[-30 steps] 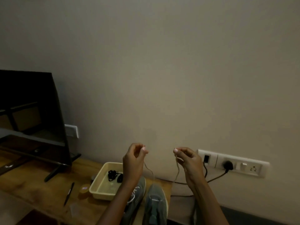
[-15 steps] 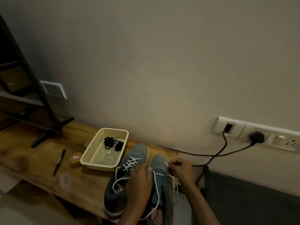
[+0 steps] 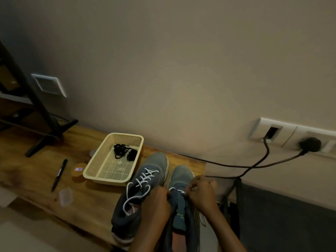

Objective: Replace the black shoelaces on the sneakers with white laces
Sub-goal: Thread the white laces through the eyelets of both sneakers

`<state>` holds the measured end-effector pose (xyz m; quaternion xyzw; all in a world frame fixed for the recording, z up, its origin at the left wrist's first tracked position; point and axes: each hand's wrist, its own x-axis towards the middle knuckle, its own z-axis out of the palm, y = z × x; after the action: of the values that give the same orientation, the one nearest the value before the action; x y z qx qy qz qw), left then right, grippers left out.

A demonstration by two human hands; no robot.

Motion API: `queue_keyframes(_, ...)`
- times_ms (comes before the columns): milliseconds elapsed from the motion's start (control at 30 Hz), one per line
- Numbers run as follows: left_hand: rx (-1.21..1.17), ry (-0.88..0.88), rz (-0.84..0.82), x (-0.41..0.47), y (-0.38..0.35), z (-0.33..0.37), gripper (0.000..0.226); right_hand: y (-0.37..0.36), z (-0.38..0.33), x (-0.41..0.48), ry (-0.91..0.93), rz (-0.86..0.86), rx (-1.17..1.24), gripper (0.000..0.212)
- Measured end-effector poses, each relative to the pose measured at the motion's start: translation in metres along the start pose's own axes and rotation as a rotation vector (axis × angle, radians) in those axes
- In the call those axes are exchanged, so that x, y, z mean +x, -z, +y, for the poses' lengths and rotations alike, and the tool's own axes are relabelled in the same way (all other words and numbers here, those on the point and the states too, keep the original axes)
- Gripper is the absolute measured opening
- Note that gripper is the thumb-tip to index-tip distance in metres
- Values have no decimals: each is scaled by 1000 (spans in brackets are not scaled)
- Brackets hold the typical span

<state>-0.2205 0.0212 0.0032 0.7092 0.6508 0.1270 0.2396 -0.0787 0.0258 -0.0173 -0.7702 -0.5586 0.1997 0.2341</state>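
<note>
Both hands had dropped to the right sneaker [image 3: 181,176]. The right hand [image 3: 201,196] pinched the white lace [image 3: 179,188] at the low eyelets, ready for threading. I couldn't make out the left hand's [image 3: 154,204] grip.

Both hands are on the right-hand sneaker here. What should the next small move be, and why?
Probably thread the white lace that the right hand pinches across into the next eyelet. The right sneaker shows only one white bar near its toe, while the left sneaker is already criss-crossed in white. What the left hand holds is hidden.
</note>
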Motion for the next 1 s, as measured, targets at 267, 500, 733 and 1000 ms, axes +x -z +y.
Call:
queue_keyframes(267, -143, 42, -99, -1, -2, 4, 32, -5, -3, -7, 72, -43, 46, 8)
queue_keyframes(500, -224, 61, -79, 2, -6, 0, 23, -10, -3, -10, 31, -137, 160, 28)
queue_keyframes(733, -306, 76, -72, 7, -13, -6, 27, -21, -5, -12, -18, -84, 232, 25)
queue_keyframes(1000, -453, 152, -92, 8, -15, -7, 26, -31, -4, -15, -120, 9, 354, 22)
